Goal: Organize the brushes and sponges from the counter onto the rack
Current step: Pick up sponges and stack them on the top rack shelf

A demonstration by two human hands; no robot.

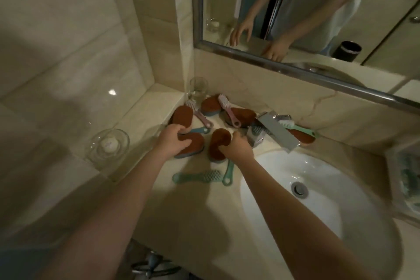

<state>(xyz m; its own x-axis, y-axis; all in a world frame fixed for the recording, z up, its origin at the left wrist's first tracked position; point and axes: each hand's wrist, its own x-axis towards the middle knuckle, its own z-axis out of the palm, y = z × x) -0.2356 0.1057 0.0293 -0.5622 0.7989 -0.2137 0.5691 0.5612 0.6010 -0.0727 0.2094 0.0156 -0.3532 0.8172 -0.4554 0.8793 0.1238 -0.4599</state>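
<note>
Several brown oval sponges and small plastic brushes lie scattered on the beige counter [195, 207] left of the sink. My left hand [172, 141] grips a brown sponge with a blue base [193, 143]. My right hand [238, 147] closes on another brown sponge [218, 143]. More sponges lie behind, one at the left [181, 116], one near the glass [211, 105], one under a pink brush [245, 114]. Two pink brushes [228, 109] [200, 114] and teal brushes [197, 177] [300, 130] lie among them. No rack is identifiable.
A white sink basin [318, 200] with a drain fills the right. A chrome faucet [277, 132] overhangs it. A drinking glass [198, 88] stands in the corner, a glass bowl [106, 145] on the left ledge. A mirror [318, 6] hangs above; a tray [406, 179] sits far right.
</note>
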